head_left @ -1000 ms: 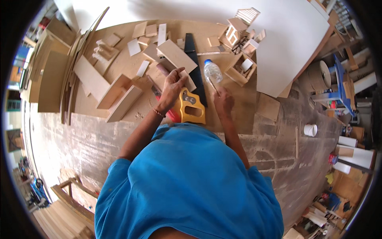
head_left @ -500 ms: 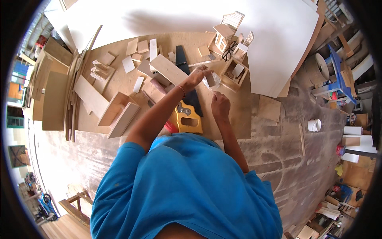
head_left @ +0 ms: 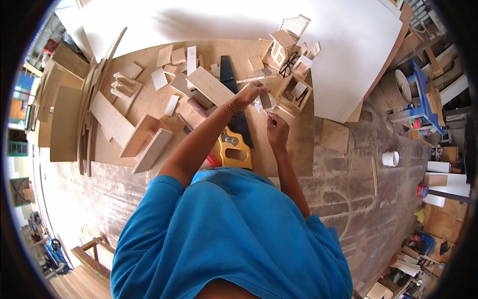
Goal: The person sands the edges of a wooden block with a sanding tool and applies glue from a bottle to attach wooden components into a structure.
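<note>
My left hand (head_left: pixel 247 96) is closed on a small flat wooden piece (head_left: pixel 266 101), holding it above the work board. Just below and right of that piece, my right hand (head_left: pixel 278 131) is pinched shut around something small and thin that I cannot make out; its fingertips are close to the piece's lower end. Crumpled clear plastic (head_left: pixel 258 105) shows beside the wooden piece. Partly under my left wrist lies a handsaw with a dark blade and a yellow handle (head_left: pixel 235 151).
Small wooden house models (head_left: pixel 282 46) and an open wooden box (head_left: pixel 295 94) stand beyond my hands, with black-framed glasses (head_left: pixel 288 65) nearby. Offcuts and a long plank (head_left: pixel 211 86) cover the left. An angled board assembly (head_left: pixel 147 142) sits nearer. A white bucket (head_left: pixel 391 158) stands at right.
The whole view has shifted slightly. My right fingertips have moved a little beside the wooden piece, and a dark thin tip now shows at them. My left hand keeps its hold.
</note>
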Demonstrator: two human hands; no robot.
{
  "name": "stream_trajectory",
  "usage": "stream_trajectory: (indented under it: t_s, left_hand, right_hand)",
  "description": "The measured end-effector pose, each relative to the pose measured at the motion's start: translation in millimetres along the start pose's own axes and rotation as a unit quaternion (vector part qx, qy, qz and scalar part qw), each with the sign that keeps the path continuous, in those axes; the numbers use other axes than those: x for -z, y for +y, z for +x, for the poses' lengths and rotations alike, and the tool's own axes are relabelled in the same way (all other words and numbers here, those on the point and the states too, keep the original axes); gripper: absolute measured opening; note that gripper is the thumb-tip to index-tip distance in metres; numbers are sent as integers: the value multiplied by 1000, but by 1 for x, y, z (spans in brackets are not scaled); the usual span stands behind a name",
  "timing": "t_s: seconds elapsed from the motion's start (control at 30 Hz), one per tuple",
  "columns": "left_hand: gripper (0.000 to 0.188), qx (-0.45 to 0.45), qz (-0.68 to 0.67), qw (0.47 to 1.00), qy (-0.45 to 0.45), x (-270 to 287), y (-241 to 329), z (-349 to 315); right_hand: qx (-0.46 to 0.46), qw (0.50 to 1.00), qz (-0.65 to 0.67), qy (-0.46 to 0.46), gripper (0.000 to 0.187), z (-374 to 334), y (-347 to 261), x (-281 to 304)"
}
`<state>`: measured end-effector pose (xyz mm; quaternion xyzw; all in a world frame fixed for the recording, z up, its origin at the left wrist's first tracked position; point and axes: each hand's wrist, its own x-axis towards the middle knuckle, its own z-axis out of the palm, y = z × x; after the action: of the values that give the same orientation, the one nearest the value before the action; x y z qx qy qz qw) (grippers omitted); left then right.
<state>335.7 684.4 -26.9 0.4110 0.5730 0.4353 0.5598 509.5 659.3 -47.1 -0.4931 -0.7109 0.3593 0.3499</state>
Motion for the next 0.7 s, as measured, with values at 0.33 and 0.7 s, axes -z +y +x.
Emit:
stream_trajectory:
  t_s: [0.33,0.7]
  left_hand:
    - [35,7,-23,999,-27,12,-17,15]
    - [37,-1,36,999,2,-2,0,7]
  right_hand:
    - [74,978,-193,9,14,-1,-1,-16]
    - [27,981,-181,59,13,-16,-15,8]
